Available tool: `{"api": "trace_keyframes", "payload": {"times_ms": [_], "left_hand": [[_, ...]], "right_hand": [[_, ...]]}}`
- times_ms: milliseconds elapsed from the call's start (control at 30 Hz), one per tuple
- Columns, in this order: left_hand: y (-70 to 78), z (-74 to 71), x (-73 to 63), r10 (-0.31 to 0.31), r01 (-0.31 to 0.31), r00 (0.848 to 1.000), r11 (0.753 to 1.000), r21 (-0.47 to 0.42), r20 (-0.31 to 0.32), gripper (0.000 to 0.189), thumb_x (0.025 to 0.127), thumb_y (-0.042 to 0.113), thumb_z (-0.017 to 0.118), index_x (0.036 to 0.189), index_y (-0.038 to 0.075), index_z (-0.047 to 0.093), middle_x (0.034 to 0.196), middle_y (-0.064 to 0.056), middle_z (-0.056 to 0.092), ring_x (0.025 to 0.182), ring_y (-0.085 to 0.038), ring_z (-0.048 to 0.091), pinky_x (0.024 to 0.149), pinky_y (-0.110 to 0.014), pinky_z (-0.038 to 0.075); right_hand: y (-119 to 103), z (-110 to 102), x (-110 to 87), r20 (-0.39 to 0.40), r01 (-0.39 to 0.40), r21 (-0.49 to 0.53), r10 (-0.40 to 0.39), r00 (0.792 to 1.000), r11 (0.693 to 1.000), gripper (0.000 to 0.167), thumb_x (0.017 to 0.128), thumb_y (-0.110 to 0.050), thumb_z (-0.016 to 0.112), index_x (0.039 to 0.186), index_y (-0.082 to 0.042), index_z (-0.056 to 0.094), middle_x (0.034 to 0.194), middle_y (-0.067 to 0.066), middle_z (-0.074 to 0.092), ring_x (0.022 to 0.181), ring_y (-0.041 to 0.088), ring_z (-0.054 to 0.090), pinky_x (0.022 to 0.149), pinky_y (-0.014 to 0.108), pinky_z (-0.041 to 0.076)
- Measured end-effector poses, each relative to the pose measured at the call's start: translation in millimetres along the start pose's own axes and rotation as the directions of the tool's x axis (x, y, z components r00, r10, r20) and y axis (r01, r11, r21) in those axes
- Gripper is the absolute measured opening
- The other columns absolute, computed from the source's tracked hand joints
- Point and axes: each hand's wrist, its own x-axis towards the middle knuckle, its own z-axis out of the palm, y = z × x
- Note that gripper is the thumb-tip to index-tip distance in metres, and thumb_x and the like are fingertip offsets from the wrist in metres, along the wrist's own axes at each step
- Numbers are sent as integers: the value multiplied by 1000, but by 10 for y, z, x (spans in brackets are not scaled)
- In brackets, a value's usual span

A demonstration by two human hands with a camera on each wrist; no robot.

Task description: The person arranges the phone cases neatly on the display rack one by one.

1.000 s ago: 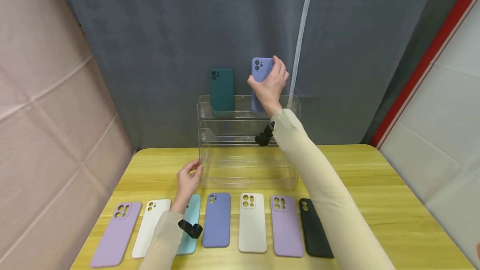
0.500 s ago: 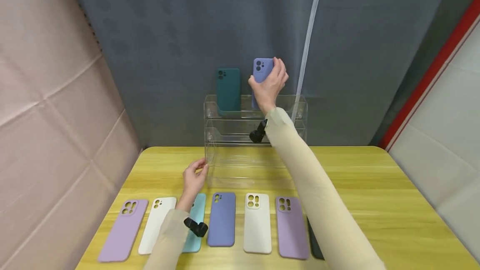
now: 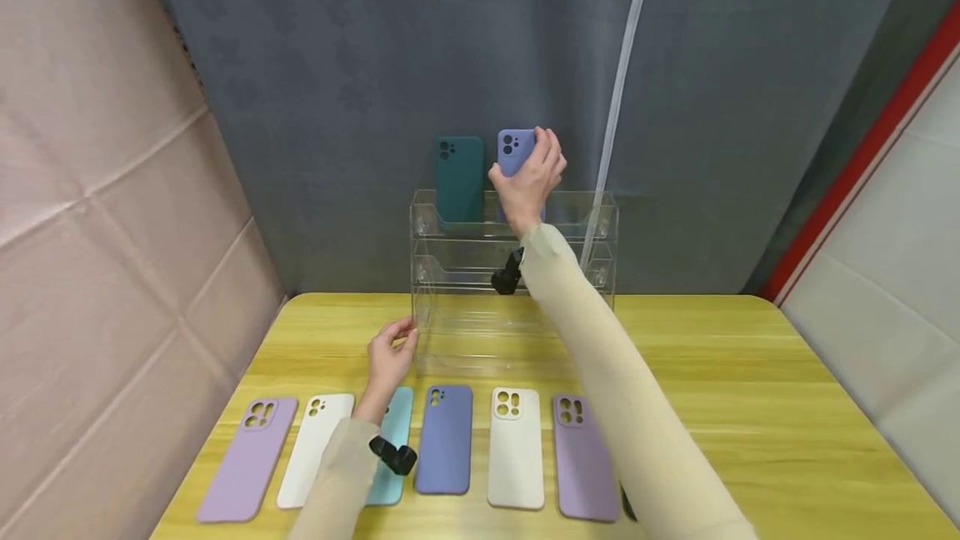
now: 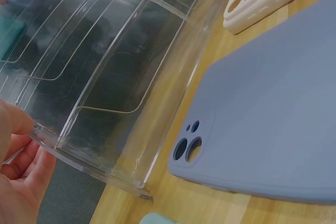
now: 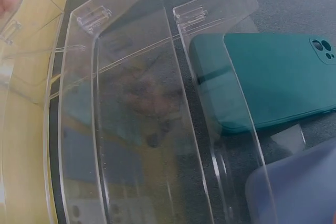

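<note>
My right hand (image 3: 529, 182) grips a periwinkle phone case (image 3: 514, 153) by its sides, upright at the top tier of a clear acrylic rack (image 3: 495, 323). In the right wrist view, the lower end of that case (image 5: 294, 187) overlaps the top tier's front panel. To its left, a dark teal phone case (image 3: 460, 177) stands in the same tier. My left hand (image 3: 390, 361) pinches the rack's left side edge between thumb and fingers, as the left wrist view shows close up (image 4: 23, 166).
Along the table's front lies a row of phone cases: lilac (image 3: 251, 465), white (image 3: 315, 448), light blue (image 3: 392, 473), blue-violet (image 3: 444, 440), cream (image 3: 515, 448), another lilac (image 3: 585, 465) and a black one mostly under my right sleeve (image 3: 622, 390). A grey curtain (image 3: 337, 107) hangs behind the rack.
My right hand has lowered the periwinkle case and shifted it left, closer to the teal case. The left hand keeps its hold on the rack. The head view has turned slightly.
</note>
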Motion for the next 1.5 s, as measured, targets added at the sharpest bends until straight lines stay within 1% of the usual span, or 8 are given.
{"api": "trace_keyframes", "payload": {"times_ms": [300,467,633,867,1100,1233,1367,1500], "left_hand": [[18,42,-3,7,-7,1000,1000,-6,6,23,86,-4,62,108,-9,64,103,-20,64,95,-31,60,77,-27,56],[27,63,-2,19,-19,1000,1000,-13,1,23,85,-5,61,107,-11,64,102,-21,64,94,-33,60,77,-28,56],[25,64,2,18,-18,1000,1000,-7,5,22,85,-4,62,107,-10,64,102,-20,64,95,-32,60,78,-29,56],[21,78,-1,22,-22,1000,1000,-7,1,22,85,-5,61,106,-11,64,101,-20,64,94,-33,61,77,-29,56],[18,75,16,10,-10,1000,1000,-12,13,23,85,-4,62,108,-9,65,101,-20,64,95,-31,60,78,-28,56],[13,77,19,11,-10,1000,1000,-13,22,23,86,-3,62,109,-9,64,102,-20,64,95,-31,60,78,-29,56],[18,73,29,12,-11,999,1000,-15,32,24,87,-3,61,110,-9,64,103,-21,63,96,-31,60,79,-30,56],[12,55,43,21,-21,999,1000,-16,26,24,87,-3,61,110,-10,64,104,-22,63,96,-32,60,79,-33,56]], "right_hand": [[71,3,-45,8,-52,-66,53,999,996,75,72,-19,76,136,-8,38,138,9,34,121,27,30,95,41,32],[66,-18,-45,37,-57,-92,61,997,994,75,74,-21,76,137,-8,37,140,10,32,123,28,28,95,44,33],[45,-26,-40,58,-70,-150,80,995,986,74,75,-24,75,137,-10,36,141,9,30,125,27,27,94,46,33],[56,-19,-31,81,-81,-203,99,992,976,75,76,-27,74,138,-12,35,142,8,28,126,26,26,95,45,34],[48,-54,-23,66,-73,-188,86,994,980,76,76,-28,74,138,-11,34,142,9,28,126,27,27,93,46,34],[13,-99,-22,63,-58,-173,69,996,983,77,77,-31,74,140,-12,32,144,9,26,128,25,26,95,44,33],[-58,-173,-12,77,-44,-132,54,996,990,78,79,-31,73,141,-12,31,146,9,24,129,24,24,98,42,32],[-106,-269,-29,75,-64,-54,68,995,997,76,78,-26,73,140,-11,32,144,9,27,127,24,27,99,41,32]]}}
